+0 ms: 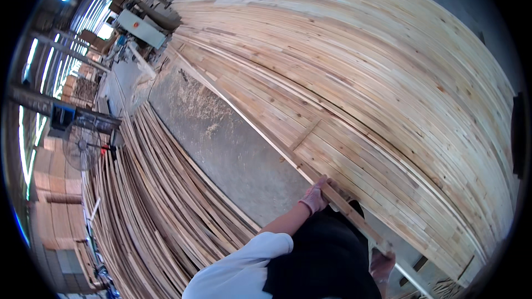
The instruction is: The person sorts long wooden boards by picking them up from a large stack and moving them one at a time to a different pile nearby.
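A long, narrow wooden strip runs diagonally in front of my body, along the near edge of a broad layer of boards. My left hand, in a pinkish work glove, is closed round the strip at about waist level. Lower and to the right, my right hand is closed on the same strip closer to its near end; its fingers are partly hidden. Beyond the strip lie pale, knotty wooden boards side by side, with a short crosspiece lying across them.
A large stack of jointed wooden strips fills the far right. Many loose strips lie in a long pile at my left. Sawdust covers part of the concrete floor. A standing fan and a control box stand farther off.
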Tool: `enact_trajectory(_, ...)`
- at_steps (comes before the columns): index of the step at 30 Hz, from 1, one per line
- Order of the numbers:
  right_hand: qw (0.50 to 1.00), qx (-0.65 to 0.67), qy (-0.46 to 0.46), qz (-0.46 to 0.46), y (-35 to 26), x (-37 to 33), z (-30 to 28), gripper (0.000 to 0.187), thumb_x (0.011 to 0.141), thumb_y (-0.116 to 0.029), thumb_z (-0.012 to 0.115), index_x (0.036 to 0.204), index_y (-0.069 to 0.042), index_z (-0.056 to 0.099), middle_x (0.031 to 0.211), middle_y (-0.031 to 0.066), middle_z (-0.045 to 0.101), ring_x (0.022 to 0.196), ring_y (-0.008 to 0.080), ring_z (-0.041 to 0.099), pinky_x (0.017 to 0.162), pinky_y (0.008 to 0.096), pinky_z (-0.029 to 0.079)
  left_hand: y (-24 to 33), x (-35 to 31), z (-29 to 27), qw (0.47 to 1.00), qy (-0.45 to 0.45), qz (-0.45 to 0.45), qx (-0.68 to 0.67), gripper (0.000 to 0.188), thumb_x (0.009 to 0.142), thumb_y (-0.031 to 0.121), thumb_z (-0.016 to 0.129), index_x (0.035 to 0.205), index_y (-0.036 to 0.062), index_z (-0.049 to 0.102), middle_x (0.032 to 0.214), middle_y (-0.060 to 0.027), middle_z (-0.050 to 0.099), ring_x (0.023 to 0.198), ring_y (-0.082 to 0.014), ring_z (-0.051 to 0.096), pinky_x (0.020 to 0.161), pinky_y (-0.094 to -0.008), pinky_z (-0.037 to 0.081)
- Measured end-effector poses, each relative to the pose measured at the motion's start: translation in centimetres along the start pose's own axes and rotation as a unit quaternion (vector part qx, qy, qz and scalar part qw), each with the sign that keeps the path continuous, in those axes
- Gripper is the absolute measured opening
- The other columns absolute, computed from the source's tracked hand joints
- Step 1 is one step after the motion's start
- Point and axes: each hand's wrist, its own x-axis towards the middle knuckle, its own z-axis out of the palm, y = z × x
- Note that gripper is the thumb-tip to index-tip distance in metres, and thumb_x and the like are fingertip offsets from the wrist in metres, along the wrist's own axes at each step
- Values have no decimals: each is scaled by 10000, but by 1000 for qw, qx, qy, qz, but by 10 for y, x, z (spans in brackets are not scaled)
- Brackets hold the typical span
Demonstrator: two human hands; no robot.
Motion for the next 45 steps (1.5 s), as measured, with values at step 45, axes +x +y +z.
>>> enact_trajectory(45, 324, -925, -75, -184, -13, -35, -74, 396, 653, -361, 680, 955, -109, 640, 851, 115, 653, 849, 323, 618, 744, 416, 488, -21, -98, -182, 994, -97, 45, 15, 289, 882, 317, 578, 1099, 125, 573, 1025, -71, 614, 872, -254, 595, 763, -439, 487)
